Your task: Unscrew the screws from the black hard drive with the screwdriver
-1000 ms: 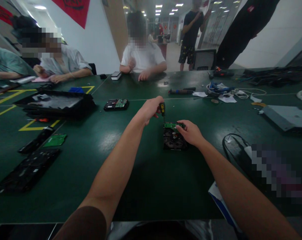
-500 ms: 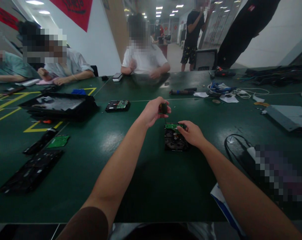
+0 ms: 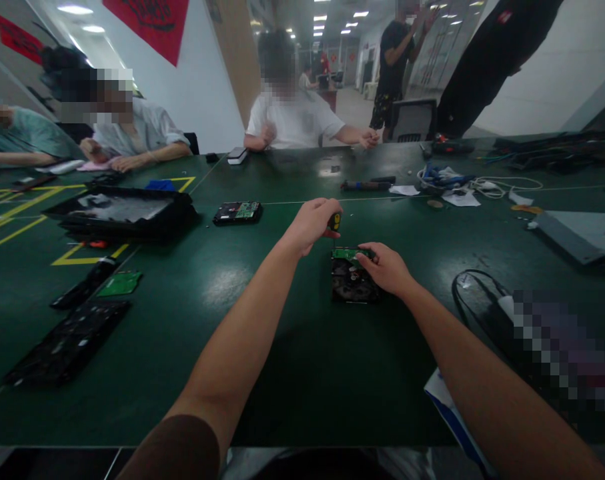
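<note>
A black hard drive with a green circuit board on its far end lies on the green table in front of me. My left hand grips a small screwdriver with a yellow and black handle, held upright over the far left corner of the drive. My right hand rests on the drive's far right side, fingers on the green board.
A second hard drive lies farther left. A black tray, a loose green board and dark panels fill the left side. Cables and a grey case sit at right. Seated people work at the far edge.
My left hand has turned slightly on the screwdriver and its yellow handle shows again. The seated person opposite has stretched an arm out to the right. My right hand stays put.
</note>
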Demonstrator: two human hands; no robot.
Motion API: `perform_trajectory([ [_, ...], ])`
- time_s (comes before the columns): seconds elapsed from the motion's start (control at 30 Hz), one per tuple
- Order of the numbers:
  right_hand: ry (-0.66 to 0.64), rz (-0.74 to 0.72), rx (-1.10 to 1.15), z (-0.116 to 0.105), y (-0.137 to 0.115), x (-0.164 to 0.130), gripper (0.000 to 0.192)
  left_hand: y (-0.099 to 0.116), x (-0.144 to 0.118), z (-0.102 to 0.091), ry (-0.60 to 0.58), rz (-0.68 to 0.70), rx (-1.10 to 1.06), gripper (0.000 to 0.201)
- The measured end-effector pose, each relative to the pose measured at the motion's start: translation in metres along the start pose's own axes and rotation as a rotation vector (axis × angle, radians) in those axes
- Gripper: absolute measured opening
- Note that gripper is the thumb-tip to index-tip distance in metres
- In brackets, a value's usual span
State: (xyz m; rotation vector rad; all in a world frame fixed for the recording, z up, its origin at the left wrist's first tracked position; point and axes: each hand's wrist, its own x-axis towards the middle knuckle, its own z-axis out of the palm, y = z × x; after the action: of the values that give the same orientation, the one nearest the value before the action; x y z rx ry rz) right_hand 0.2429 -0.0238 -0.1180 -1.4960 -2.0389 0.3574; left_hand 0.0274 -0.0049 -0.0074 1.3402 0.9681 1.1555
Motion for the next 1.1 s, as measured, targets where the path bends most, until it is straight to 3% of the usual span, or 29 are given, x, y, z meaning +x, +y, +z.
perform_trajectory([
  [0.17, 0.009, -0.002, 0.014, 0.0000, -0.0003, -0.0002, 0.035, -0.0018, 0.0008, 0.0025, -0.038, -0.061, -0.163, 0.015],
  [0.37, 0.006, 0.013, -0.005, -0.0011, -0.0013, -0.0006, 0.035, -0.0063, 0.0058, -0.0040, 0.022, -0.013, 0.000, 0.027],
  [0.63, 0.006, -0.013, -0.005, 0.0006, 0.0005, 0.0001, 0.034, -0.0070, 0.0052, -0.0003, -0.039, -0.114, -0.222, 0.019],
  [0.9, -0.001, 0.006, -0.008, 0.0000, -0.0002, -0.0004, 0.034, -0.0075, 0.0065, -0.0031, 0.017, -0.011, -0.034, 0.027],
  [1.1, -0.004, 0.008, -0.007, 0.0002, -0.0002, -0.0004, 0.036, -0.0049, 0.0047, 0.0003, 0.005, -0.099, -0.163, 0.020],
])
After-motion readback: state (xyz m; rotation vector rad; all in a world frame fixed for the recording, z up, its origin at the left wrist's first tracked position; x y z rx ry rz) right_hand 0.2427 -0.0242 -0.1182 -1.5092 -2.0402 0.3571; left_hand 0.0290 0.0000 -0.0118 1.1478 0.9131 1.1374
